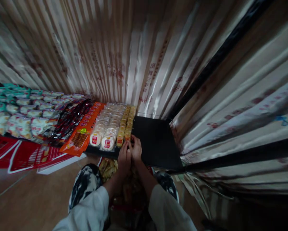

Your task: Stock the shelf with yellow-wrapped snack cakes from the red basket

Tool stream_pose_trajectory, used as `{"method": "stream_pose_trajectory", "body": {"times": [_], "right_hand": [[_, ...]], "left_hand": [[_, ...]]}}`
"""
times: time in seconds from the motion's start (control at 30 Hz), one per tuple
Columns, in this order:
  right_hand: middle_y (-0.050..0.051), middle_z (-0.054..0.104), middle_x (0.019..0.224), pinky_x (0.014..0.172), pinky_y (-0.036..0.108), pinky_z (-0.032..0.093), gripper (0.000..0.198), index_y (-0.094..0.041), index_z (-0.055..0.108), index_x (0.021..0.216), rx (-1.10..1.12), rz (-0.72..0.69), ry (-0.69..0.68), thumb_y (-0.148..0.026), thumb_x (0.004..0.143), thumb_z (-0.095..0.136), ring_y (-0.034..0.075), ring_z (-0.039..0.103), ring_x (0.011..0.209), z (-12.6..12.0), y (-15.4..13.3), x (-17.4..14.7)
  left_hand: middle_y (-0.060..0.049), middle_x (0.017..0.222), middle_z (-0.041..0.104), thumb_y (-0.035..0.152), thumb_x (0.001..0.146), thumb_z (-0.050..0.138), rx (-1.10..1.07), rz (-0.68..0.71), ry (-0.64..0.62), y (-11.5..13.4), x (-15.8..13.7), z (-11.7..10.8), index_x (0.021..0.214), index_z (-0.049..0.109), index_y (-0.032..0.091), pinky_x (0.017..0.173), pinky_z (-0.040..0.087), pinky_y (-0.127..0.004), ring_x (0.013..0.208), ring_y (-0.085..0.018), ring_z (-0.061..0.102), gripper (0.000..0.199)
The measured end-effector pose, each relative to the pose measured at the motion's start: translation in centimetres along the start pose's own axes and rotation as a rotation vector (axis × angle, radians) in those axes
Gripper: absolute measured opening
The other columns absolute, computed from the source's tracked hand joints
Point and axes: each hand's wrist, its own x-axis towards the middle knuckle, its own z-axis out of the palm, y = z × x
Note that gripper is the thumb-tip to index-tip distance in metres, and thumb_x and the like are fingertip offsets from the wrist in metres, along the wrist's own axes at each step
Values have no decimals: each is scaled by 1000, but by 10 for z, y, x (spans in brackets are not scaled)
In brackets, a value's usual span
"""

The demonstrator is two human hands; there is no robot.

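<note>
Both hands meet at the front end of the right-hand row of small yellow-wrapped snack packets (pixel 128 123) on a black shelf (pixel 157 141). My left hand (pixel 124 158) has its fingers together, pressed at the front packet from the left and below. On the right side, my right hand (pixel 136 149) curls its fingers round the same packet, which they partly cover. A second yellow row (pixel 121 131) runs beside it. Further left are rows of round white crackers (pixel 108 143) in clear wrappers, then an orange snack bag (pixel 80 139).
Dark shiny packets (pixel 70 120) and several white and green snack bags (pixel 23 110) fill the shelf's left part. Gold-wrapped packets (pixel 107 167) sit low between my knees. A pleated curtain (pixel 115 54) hangs behind, with a black pole (pixel 206 73) at right.
</note>
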Motion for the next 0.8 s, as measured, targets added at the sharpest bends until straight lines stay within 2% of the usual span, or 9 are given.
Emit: {"method": "stream_pose_trajectory", "body": {"times": [0.13,0.23,0.33,0.4,0.5,0.57,0.67,0.73,0.8], "right_hand": [[14,57,115,87,33,49,41,-15,56,119,88,10,48,-32,83,48,22,54,105,-8,-5,-14],[13,59,113,77,30,51,40,-15,56,119,176,30,59,-32,84,45,20,57,99,-20,-6,-40],[11,64,106,77,29,50,37,-16,58,114,184,49,45,-34,86,43,19,60,93,-34,0,-72],[8,67,99,80,29,48,33,-18,60,108,152,49,-27,-35,87,42,19,62,89,-42,8,-91],[6,70,92,81,29,46,27,-21,64,97,45,48,-212,-32,88,41,19,64,87,-47,24,-115],[7,70,88,79,30,46,22,-21,65,88,-73,116,-331,-26,86,43,20,64,85,-45,35,-127],[9,70,76,74,31,46,11,-20,65,73,-154,267,-487,-15,75,55,23,65,77,-38,49,-145],[9,70,71,73,31,47,10,-20,63,64,-119,307,-530,-11,67,60,23,66,74,-33,55,-156],[8,71,70,73,30,47,13,-21,61,59,-71,309,-517,-8,62,61,22,65,73,-31,58,-165]], "left_hand": [[-13,138,49,24,89,32,-18,20,-10,0,-2,-4,126,51,12,113,28,-39,130,-20,42,43],[-13,133,53,24,88,36,-16,45,-33,-2,-11,-11,120,54,13,111,32,-39,126,-20,46,39],[-12,122,59,21,86,36,63,81,-52,-4,-28,-19,113,58,15,107,37,-39,118,-20,51,35],[-11,114,62,17,86,35,125,87,-74,-7,-43,-23,109,59,17,103,40,-39,112,-20,54,33],[-10,109,63,14,85,35,190,89,-172,-14,-67,-26,103,61,18,100,42,-38,108,-20,55,32],[-10,106,63,12,84,36,255,9,-269,-22,-82,-26,100,62,18,97,43,-37,105,-21,57,31],[-14,99,64,11,81,42,376,-210,-408,-35,-105,-25,96,63,15,89,46,-41,96,-26,61,26],[-18,100,63,13,80,46,412,-284,-462,-43,-119,-24,97,63,12,84,48,-44,91,-30,63,25],[-20,103,62,13,79,48,401,-287,-475,-48,-130,-23,97,64,13,82,49,-43,88,-29,64,24]]}}
